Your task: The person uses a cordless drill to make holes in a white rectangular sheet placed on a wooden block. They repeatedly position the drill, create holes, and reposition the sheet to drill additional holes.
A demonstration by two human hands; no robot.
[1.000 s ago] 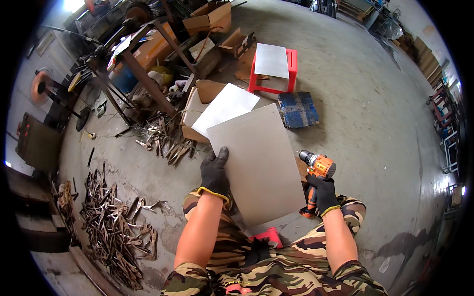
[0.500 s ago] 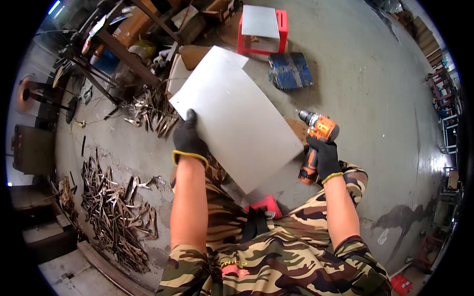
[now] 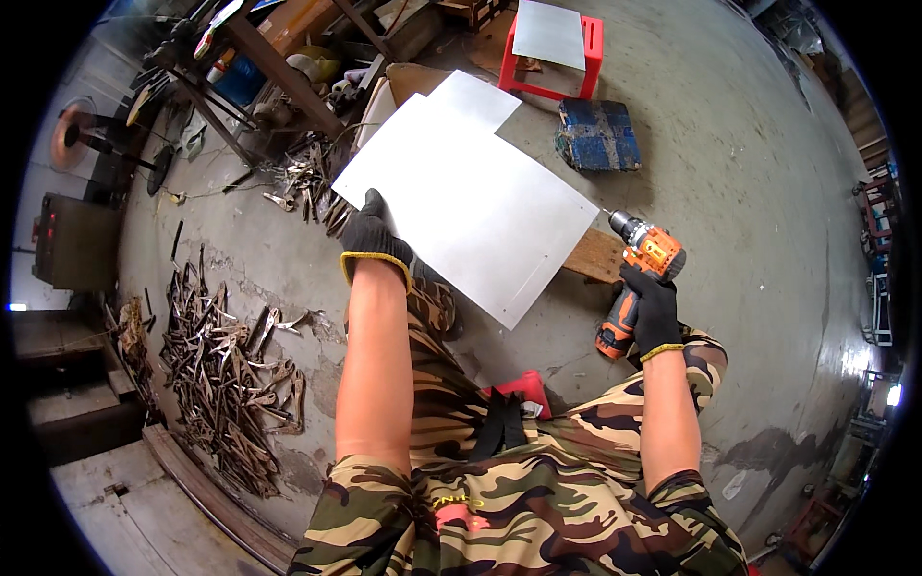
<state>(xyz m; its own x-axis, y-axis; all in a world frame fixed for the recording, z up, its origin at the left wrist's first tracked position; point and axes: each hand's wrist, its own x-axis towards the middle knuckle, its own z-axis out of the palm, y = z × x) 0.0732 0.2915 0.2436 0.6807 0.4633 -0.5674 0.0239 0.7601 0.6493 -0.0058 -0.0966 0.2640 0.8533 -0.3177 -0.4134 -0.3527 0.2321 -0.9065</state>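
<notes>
In my black-gloved left hand (image 3: 373,237) is the left edge of a flat, light grey sheet (image 3: 471,216), the thumb on top and the other fingers hidden beneath. The sheet is tilted in front of me, with small marks near its right side. Past its far edge, a second pale sheet (image 3: 477,99) shows in part. My right hand (image 3: 653,305), gloved too, is wrapped round the handle of an orange and black cordless drill (image 3: 655,252). The drill's tip points up and left, close to the sheet's right corner.
A wooden board (image 3: 595,256) lies partly under the sheet. Farther off are a blue taped block (image 3: 597,135) and a red stool (image 3: 593,60) bearing another sheet (image 3: 548,35). Many metal clamp-like pieces (image 3: 226,374) are heaped at left, near a fan (image 3: 75,134). A cardboard box (image 3: 415,77) stands behind.
The held sheet has turned, its near corner swinging up and away from my lap. More of the second sheet and the wooden board shows. The drill stays in my right hand.
</notes>
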